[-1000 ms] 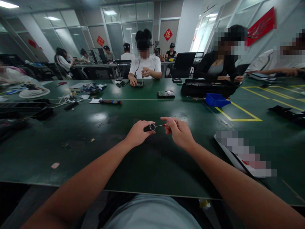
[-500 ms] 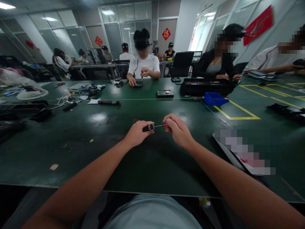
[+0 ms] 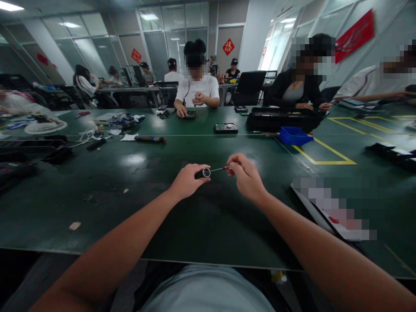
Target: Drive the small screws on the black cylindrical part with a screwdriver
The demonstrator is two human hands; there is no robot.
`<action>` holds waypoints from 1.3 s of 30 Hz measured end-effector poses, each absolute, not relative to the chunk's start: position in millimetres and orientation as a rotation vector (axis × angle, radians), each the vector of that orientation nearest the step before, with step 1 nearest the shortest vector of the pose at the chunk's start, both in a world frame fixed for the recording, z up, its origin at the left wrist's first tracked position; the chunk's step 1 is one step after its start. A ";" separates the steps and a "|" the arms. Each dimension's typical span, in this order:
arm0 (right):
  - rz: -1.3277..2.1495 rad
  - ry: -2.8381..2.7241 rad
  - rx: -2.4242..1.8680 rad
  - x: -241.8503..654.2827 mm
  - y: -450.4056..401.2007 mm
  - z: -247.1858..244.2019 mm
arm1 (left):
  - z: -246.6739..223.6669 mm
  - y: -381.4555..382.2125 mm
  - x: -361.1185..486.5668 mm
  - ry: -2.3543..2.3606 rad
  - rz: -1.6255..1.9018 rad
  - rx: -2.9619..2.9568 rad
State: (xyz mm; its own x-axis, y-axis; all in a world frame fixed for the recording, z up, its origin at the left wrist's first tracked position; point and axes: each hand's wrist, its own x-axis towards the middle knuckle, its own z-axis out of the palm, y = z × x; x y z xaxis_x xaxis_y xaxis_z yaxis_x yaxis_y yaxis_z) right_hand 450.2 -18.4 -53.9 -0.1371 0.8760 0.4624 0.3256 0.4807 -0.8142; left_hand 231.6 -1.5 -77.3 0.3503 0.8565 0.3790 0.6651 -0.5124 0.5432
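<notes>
My left hand is closed around a small black cylinder whose round, silver-rimmed end points toward me; its inside is too small to make out. In my right hand, thumb and fingers pinch the red handle of a thin screwdriver. Its metal shaft runs left and slightly down, with the tip at the rim of the cylinder's end. Whether the tip touches or enters the cylinder I cannot tell. Both hands are above the green table.
Beyond my hands lie a hard drive, a blue bin and a long black casing. A dark pen-like tool lies left. A paper-covered flat object is near my right forearm. Co-workers sit across the table.
My right hand has moved slightly right and up with the screwdriver, and the shaft slants more. My left hand and the black cylinder stay in place.
</notes>
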 end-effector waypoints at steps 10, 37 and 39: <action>0.481 -1.750 -1.104 445.0 -29.0 -46.3 | -79.3 -2.3 232.0 1.336 0.928 2.325; 1.206 -1.029 -1.022 448.3 1.4 -61.3 | -75.6 0.1 232.1 1.171 0.903 2.439; 1.083 -1.080 -1.029 448.5 1.1 -61.5 | -76.5 0.1 232.3 1.231 0.880 2.418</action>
